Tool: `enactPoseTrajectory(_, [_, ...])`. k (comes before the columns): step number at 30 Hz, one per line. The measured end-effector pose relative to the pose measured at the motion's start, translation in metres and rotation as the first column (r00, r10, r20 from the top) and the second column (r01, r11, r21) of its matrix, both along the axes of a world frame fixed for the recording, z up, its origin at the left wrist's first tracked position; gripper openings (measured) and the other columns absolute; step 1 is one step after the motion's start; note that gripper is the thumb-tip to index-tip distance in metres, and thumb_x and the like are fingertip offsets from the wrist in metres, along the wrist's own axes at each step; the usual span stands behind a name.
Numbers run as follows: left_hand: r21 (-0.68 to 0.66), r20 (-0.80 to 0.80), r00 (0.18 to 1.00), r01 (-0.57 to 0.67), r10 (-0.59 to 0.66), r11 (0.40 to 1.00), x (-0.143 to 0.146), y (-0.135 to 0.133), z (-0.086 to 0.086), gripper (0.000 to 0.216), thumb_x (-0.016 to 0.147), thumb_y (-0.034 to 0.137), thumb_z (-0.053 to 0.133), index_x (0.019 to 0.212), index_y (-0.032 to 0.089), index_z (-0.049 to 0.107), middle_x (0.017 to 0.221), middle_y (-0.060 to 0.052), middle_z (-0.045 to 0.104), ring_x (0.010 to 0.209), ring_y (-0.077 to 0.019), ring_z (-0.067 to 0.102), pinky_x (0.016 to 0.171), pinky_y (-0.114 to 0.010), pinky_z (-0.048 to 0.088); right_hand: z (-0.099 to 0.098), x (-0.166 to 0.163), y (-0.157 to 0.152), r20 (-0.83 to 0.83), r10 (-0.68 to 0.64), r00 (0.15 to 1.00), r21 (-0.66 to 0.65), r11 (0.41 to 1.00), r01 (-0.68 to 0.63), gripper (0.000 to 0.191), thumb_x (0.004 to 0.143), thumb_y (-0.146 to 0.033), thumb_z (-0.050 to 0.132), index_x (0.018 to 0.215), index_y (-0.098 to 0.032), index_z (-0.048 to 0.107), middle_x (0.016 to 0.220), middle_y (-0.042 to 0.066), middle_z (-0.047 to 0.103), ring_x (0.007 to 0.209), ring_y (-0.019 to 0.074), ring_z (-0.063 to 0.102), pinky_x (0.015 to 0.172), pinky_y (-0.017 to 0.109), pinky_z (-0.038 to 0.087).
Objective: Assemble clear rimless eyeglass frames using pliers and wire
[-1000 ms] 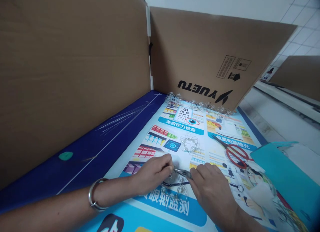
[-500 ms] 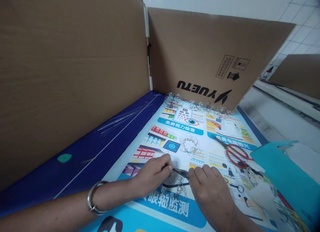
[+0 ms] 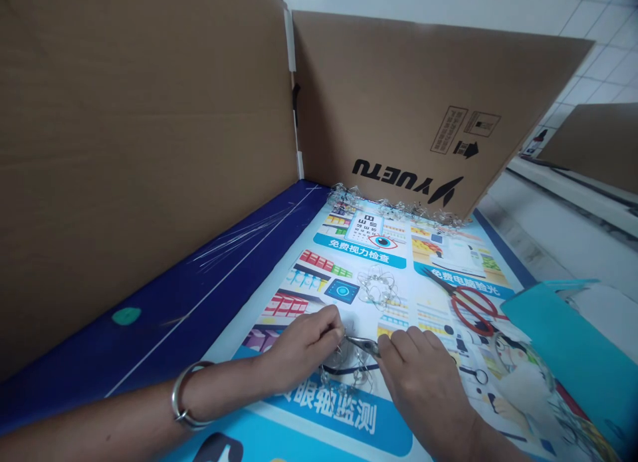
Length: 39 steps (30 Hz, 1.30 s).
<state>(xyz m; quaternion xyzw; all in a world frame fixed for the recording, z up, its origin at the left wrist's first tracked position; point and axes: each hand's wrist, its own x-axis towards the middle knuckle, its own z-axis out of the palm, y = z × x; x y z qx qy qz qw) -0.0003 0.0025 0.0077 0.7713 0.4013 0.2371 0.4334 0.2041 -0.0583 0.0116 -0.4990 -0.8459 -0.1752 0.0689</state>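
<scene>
My left hand point(image 3: 314, 339) is closed in a pinch on a wire piece point(image 3: 356, 375), whose thin silvery loops hang below the fingers. In my right hand point(image 3: 419, 375) is a pair of pliers point(image 3: 365, 344), held by its mostly hidden handles. The plier jaws point left and meet the wire at my left fingertips. Exactly where the jaws bite is too small to make out. Just beyond my hands lies a flower-shaped wire piece point(image 3: 379, 286) on the printed sheet point(image 3: 294, 419).
Red-handled scissors point(image 3: 473, 309) lie to the right, near a turquoise folder point(image 3: 573, 355) and loose wire point(image 3: 568, 415). More wire pieces point(image 3: 393, 209) line the foot of the cardboard panel point(image 3: 413, 103). Another panel point(image 3: 144, 149) stands left. Thin strands point(image 3: 234, 239) rest on the blue surface.
The pliers have turned slightly in my right hand, and their metal now catches more light. My left hand keeps its pinch in nearly the same spot.
</scene>
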Motion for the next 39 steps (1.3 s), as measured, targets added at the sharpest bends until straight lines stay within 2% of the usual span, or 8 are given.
enactPoseTrajectory(12, [-0.033,0.038,0.999,-0.009,0.010,0.999,0.0008,0.0010,0.0000,0.017,0.087,0.023,0.037,0.074,0.018,0.046,0.068,0.002,0.053,0.064,-0.0130,0.047,0.056,-0.024,0.032,-0.0004,-0.0029,0.0045,-0.066,-0.018,0.998,-0.027,1.000,0.017,0.013,0.075,-0.014,0.058,0.087,-0.018,0.056,0.075,0.003,0.052,0.070,0.0182,0.041,0.063,0.033,0.025])
enactPoseTrajectory(21, [0.003,0.022,1.000,-0.005,0.005,1.000,-0.0006,-0.0018,-0.0011,0.019,0.088,0.026,0.036,0.074,0.018,0.045,0.067,0.002,0.051,0.063,-0.0129,0.046,0.056,-0.024,0.032,-0.0015,-0.0031,0.0022,-0.077,-0.014,0.997,-0.040,0.999,0.011,0.008,0.075,-0.016,0.060,0.081,-0.018,0.056,0.072,0.002,0.052,0.068,0.0182,0.041,0.062,0.033,0.023])
enactPoseTrajectory(30, [0.002,0.018,0.999,-0.027,0.027,1.000,-0.0001,-0.0003,-0.0011,0.016,0.087,0.024,0.037,0.074,0.018,0.045,0.068,0.001,0.053,0.062,-0.0130,0.045,0.055,-0.024,0.031,0.0028,-0.0050,0.0036,-0.192,-0.059,0.980,-0.048,0.998,0.051,0.005,0.077,-0.022,0.059,0.081,-0.018,0.057,0.074,0.003,0.053,0.071,0.0192,0.042,0.065,0.032,0.026])
enactPoseTrajectory(39, [-0.003,0.049,0.998,-0.040,0.040,0.999,0.0013,-0.0034,-0.0008,0.019,0.089,0.027,0.036,0.073,0.018,0.043,0.066,0.002,0.050,0.061,-0.0129,0.044,0.054,-0.024,0.031,0.0040,-0.0091,0.0044,-0.150,-0.085,0.985,-0.067,0.995,0.076,0.001,0.079,-0.020,0.056,0.078,-0.019,0.056,0.073,0.003,0.053,0.070,0.0192,0.043,0.063,0.032,0.025])
